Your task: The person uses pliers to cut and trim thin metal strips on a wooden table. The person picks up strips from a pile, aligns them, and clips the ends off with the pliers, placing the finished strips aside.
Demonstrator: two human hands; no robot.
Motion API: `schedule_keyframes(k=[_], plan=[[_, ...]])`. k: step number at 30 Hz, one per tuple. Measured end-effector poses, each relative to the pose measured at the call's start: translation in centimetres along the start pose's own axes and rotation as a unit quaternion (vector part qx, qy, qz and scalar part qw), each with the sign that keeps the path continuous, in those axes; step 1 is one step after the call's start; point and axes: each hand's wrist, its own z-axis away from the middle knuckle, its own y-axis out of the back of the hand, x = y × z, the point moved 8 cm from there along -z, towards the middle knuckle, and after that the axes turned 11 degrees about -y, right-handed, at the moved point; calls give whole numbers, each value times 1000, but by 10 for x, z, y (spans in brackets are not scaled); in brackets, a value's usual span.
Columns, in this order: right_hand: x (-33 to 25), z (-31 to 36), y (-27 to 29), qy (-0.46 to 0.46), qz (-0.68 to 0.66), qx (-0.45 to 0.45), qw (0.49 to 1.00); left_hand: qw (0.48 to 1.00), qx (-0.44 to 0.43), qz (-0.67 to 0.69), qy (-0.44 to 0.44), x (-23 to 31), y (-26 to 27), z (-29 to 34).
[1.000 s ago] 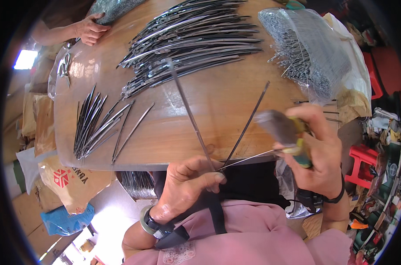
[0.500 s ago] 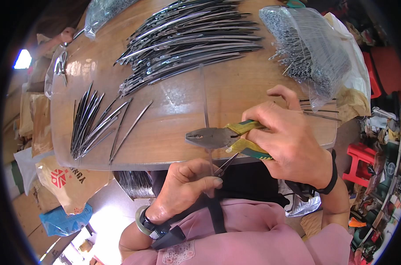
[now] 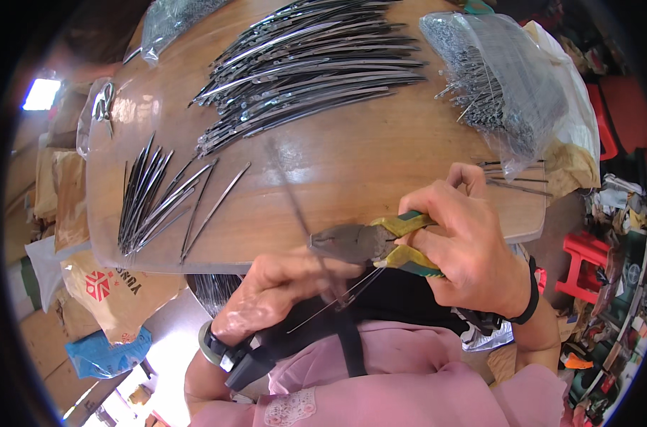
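My right hand (image 3: 469, 245) is wrapped round a pair of pliers (image 3: 352, 244) with yellow-green handles. The pliers' grey jaws point left, above my left hand. My left hand (image 3: 277, 288) is closed on a long thin dark strip (image 3: 293, 196), smeared by motion, which slants up over the table and passes by the jaws. Whether the jaws grip the strip I cannot tell. A thin pale wire (image 3: 323, 314) runs down-left from below the pliers' handles, over my dark lap. The tips of my left fingers are partly hidden behind the pliers and blurred.
A big pile of dark strips (image 3: 309, 71) covers the table's (image 3: 266, 235) far middle. A smaller fan of strips (image 3: 149, 206) lies at left. Clear bags of wire pieces (image 3: 501, 92) stand at far right and far left. Scissors (image 3: 107, 107) lie near the left edge; a red stool (image 3: 583, 267) stands at right.
My left hand has shifted left and the strip has swung to slant leftward. The pliers have moved slightly right and down. A pale wire shows more fully below them.
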Motion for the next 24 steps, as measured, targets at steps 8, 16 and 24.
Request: schedule_keyframes(k=[8, 16, 24], plan=[[-11, 0, -12, 9, -32, 9, 999, 992, 9, 33, 120, -4, -30, -29], [21, 36, 5, -161, -58, 52, 984, 963, 109, 246, 10, -12, -34, -22], [12, 55, -13, -214, -236, -83, 944, 970, 181, 89, -134, 7, -36, -14]])
